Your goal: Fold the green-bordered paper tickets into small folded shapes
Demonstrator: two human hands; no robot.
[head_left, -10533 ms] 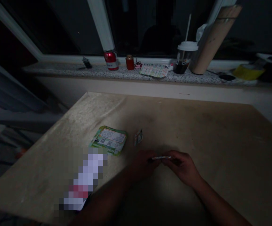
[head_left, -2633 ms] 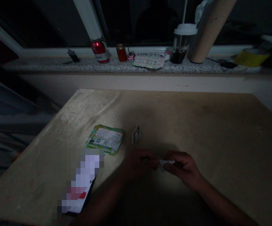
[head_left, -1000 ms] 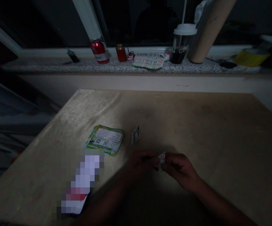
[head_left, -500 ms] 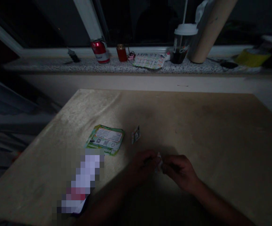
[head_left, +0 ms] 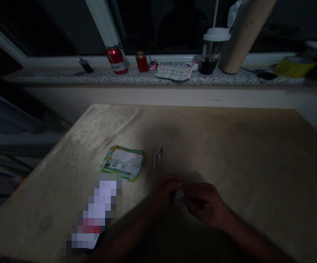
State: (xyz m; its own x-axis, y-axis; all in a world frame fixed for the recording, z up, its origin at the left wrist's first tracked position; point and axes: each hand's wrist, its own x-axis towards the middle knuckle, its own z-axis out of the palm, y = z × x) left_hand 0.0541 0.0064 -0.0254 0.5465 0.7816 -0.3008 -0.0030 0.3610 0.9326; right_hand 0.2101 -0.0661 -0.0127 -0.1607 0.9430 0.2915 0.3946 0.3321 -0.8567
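Low over the front middle of the table (head_left: pixel 246 153), my left hand (head_left: pixel 165 193) is closed on a small pale piece of paper (head_left: pixel 178 196). My right hand (head_left: pixel 205 202) pinches the right edge of the same paper between thumb and finger. Dim light hides what is printed on it. Beyond my left hand a small folded card (head_left: pixel 158 157) stands on edge. To its left lies a green printed sheet (head_left: pixel 124 162) with codes and text. A blurred-out lit object (head_left: pixel 96 212), perhaps a phone, lies left of my left forearm.
Along the speckled windowsill (head_left: pixel 57 77) stand a red can (head_left: pixel 117 60), a small orange-red container (head_left: pixel 141 62), a crumpled printed wrapper (head_left: pixel 173 71), a lidded cup with straw (head_left: pixel 212 51), a cardboard tube (head_left: pixel 248 36) and a yellow tape roll (head_left: pixel 294 67).
The small paper has turned so more of its flat face shows, and it has shifted slightly left and down. My right hand has moved a little left with it.
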